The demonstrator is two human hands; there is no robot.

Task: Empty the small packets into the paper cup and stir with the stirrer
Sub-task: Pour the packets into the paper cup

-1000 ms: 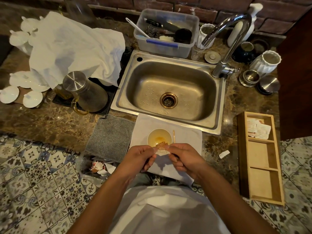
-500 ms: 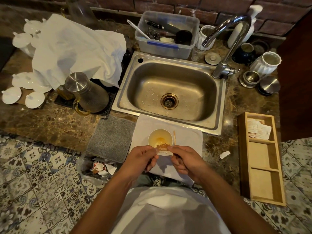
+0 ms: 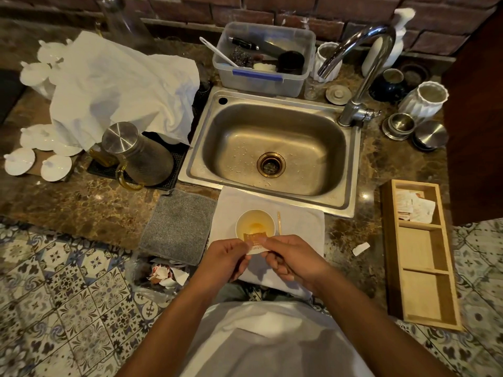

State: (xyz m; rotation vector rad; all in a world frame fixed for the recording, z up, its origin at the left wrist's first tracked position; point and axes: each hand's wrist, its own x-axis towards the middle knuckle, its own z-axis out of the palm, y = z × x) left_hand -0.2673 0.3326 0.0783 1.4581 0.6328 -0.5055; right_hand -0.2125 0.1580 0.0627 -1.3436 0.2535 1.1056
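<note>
A white paper cup [image 3: 246,217] stands on a white cloth [image 3: 302,221] at the counter's front edge, with a patch of yellowish powder at its bottom. A small brown-and-white packet [image 3: 254,242] is pinched between my left hand [image 3: 227,257] and my right hand [image 3: 292,258], right over the cup's near rim. A thin wooden stirrer [image 3: 278,219] lies on the cloth just right of the cup. More packets [image 3: 413,205] lie in the far compartment of a wooden tray [image 3: 423,292] on the right.
A steel sink [image 3: 272,148] with a tap [image 3: 359,69] sits behind the cloth. A grey mat [image 3: 177,224] lies left of the cloth, a steel jug [image 3: 136,156] beyond it. Torn wrappers [image 3: 166,274] fill a bag below the counter. A scrap [image 3: 361,248] lies right.
Both hands have kept hold of the packet at the cup's near rim and shifted only slightly; the packet's top edge now sits a little more over the cup.
</note>
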